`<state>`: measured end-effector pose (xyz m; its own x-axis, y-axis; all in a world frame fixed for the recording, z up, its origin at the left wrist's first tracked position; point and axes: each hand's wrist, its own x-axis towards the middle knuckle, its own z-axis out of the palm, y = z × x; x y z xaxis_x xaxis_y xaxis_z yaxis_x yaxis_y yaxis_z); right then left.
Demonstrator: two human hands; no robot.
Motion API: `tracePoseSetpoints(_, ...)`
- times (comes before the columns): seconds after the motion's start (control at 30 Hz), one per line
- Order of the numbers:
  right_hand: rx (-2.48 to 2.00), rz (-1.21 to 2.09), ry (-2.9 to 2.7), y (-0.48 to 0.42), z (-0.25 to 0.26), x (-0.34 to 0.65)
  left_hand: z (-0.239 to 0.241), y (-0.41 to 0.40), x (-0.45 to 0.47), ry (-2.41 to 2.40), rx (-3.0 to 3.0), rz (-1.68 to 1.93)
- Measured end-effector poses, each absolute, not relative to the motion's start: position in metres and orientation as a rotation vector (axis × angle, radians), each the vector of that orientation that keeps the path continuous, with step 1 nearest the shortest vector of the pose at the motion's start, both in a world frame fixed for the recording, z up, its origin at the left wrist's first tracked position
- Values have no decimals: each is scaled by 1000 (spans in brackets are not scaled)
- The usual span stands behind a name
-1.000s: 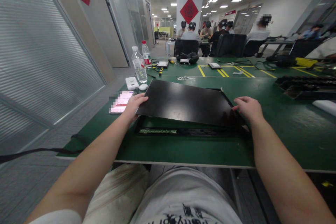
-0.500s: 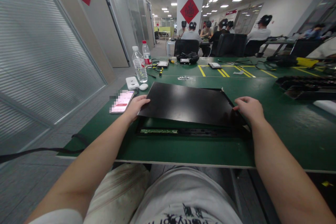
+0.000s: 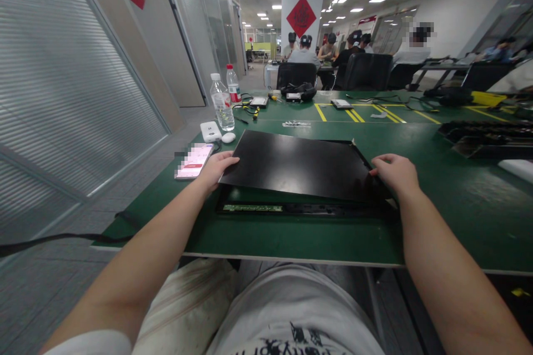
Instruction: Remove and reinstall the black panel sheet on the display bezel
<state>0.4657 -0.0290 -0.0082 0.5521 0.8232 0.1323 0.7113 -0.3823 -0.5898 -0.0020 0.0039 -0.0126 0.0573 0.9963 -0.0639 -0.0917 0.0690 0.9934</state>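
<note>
1. Black panel (image 3: 291, 163), head view: it sits between the two hands, over a thin black frame (image 3: 320, 209) on the green table (image 3: 291, 241), tilted with its left end raised above the frame
2. Left hand (image 3: 216, 168) pinches the panel by its left edge, with a digit lying over the top face
3. Right hand (image 3: 397, 171) has its fingers bent at the panel's right edge; I cannot tell whether they pinch the panel, the frame or both
4. Green circuit strip (image 3: 252, 208) shows along the frame's near side, left of its middle
5. Phone (image 3: 195, 162) with a lit screen lies just beside the left hand, and a white-capped bottle (image 3: 222, 104) stands upright farther back
</note>
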Motion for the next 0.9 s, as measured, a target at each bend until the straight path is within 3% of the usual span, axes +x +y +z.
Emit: tracePoseSetpoints(0.9,-2227,155,-1291,-28,-12,467,-9,0,2,1178,1167,1194)
